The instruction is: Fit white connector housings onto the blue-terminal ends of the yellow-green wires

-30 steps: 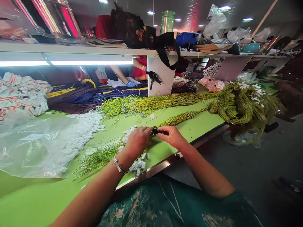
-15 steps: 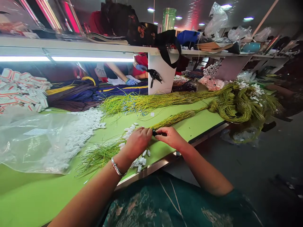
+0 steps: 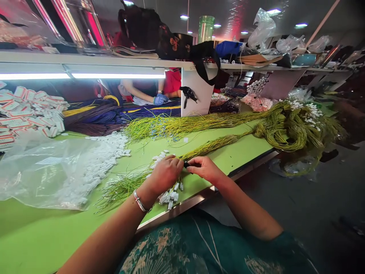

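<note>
While the left hand [image 3: 167,173] clasps yellow-green wires [image 3: 212,147], the right hand [image 3: 207,168] pinches a black piece [image 3: 186,164].

– What is sitting up on the shelf [image 3: 85,60]?
– A dark bag [image 3: 142,32] is slumping near the middle, a green jar [image 3: 205,29] is standing to its right, and a blue bin [image 3: 228,48] is resting further along
– And past that?
– A clear plastic bag [image 3: 261,32] is bulging above some brown cardboard [image 3: 258,59], and a teal bowl [image 3: 304,59] is sitting beyond
– Anything lower?
– A light tube [image 3: 119,76] is glowing beneath the shelf, a black strap [image 3: 200,71] is drooping over a white panel [image 3: 203,101], and dark purple wires [image 3: 99,114] are stretching beside a heap of orange-marked white pieces [image 3: 25,110]
</note>
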{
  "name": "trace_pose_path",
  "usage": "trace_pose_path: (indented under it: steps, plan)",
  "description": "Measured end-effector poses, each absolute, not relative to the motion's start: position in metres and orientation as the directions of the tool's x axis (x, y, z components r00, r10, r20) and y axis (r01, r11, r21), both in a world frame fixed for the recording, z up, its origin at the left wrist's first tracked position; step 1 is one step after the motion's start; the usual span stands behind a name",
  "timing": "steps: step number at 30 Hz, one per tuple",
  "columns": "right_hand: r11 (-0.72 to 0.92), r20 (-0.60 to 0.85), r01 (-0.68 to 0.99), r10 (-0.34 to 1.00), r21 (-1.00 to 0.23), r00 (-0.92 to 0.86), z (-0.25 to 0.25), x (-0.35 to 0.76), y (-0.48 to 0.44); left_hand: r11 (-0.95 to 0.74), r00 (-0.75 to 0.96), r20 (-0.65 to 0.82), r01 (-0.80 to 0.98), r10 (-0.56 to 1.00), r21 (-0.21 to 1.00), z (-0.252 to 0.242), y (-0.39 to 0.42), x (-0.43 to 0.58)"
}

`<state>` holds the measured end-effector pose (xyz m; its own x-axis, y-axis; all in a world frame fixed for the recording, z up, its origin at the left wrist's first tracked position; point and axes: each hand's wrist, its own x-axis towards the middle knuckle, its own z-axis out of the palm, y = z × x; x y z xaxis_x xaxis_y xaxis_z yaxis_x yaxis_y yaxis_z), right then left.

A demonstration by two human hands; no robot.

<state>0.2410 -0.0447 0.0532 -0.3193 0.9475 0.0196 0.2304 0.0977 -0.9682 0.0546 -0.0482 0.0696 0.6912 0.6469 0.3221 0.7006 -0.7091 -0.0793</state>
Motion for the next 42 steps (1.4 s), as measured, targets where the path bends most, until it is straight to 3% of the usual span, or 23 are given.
trace_pose_path:
  steps: [3, 6, 10, 12, 14, 18, 24, 28, 30, 33, 37, 40, 42]
  plan:
    - [0.113, 0.038, 0.203, 0.939, -0.973, -0.343, 0.055, 0.241, -0.045, -0.634, 0.559, 0.386, 0.768, 0.733, 0.091, 0.066, -0.049, 0.055]
    - [0.135, 0.050, 0.221, 0.935, -0.966, -0.350, 0.056, 0.241, -0.046, -0.530, 0.354, 0.443, 0.759, 0.824, 0.379, 0.061, -0.047, 0.057]
    - [0.101, 0.008, 0.237, 0.932, -0.966, -0.362, 0.062, 0.246, -0.051, -0.270, 0.070, 0.268, 0.460, 0.961, 0.846, 0.055, -0.033, 0.053]
    - [0.053, -0.027, 0.218, 0.937, -0.975, -0.348, 0.066, 0.251, -0.052, -0.131, -0.003, 0.137, 0.280, 0.991, 0.951, 0.054, -0.026, 0.048]
    - [0.039, -0.027, 0.207, 0.952, -0.978, -0.305, 0.070, 0.256, -0.052, -0.114, 0.004, 0.116, 0.222, 0.993, 0.968, 0.054, -0.021, 0.044]
    - [0.098, 0.031, 0.247, 0.965, -0.964, -0.262, 0.068, 0.258, -0.046, -0.338, 0.130, 0.312, 0.342, 0.941, 0.877, 0.057, -0.027, 0.054]
    - [0.152, 0.066, 0.319, 0.962, -0.936, -0.265, 0.063, 0.250, -0.047, -0.484, 0.306, 0.420, 0.762, 0.854, 0.430, 0.066, -0.048, 0.076]
    - [0.136, 0.066, 0.248, 0.961, -0.959, -0.269, 0.059, 0.248, -0.047, -0.485, 0.420, 0.323, 0.861, 0.848, 0.153, 0.074, -0.058, 0.079]
    - [0.131, 0.066, 0.223, 0.958, -0.966, -0.277, 0.058, 0.247, -0.046, -0.496, 0.447, 0.324, 0.864, 0.834, 0.084, 0.077, -0.060, 0.079]
    - [0.146, 0.069, 0.247, 0.952, -0.958, -0.299, 0.060, 0.244, -0.047, -0.449, 0.359, 0.378, 0.874, 0.853, 0.183, 0.076, -0.056, 0.078]
    - [0.182, 0.078, 0.320, 0.948, -0.930, -0.310, 0.065, 0.242, -0.049, -0.298, 0.143, 0.304, 0.775, 0.942, 0.558, 0.069, -0.042, 0.069]
    - [0.202, 0.096, 0.323, 0.945, -0.924, -0.314, 0.067, 0.242, -0.050, -0.271, 0.188, 0.199, 0.567, 0.962, 0.778, 0.063, -0.033, 0.056]
    - [0.172, 0.077, 0.322, 0.955, -0.931, -0.287, 0.066, 0.244, -0.050, -0.337, 0.260, 0.246, 0.411, 0.934, 0.847, 0.062, -0.025, 0.041]
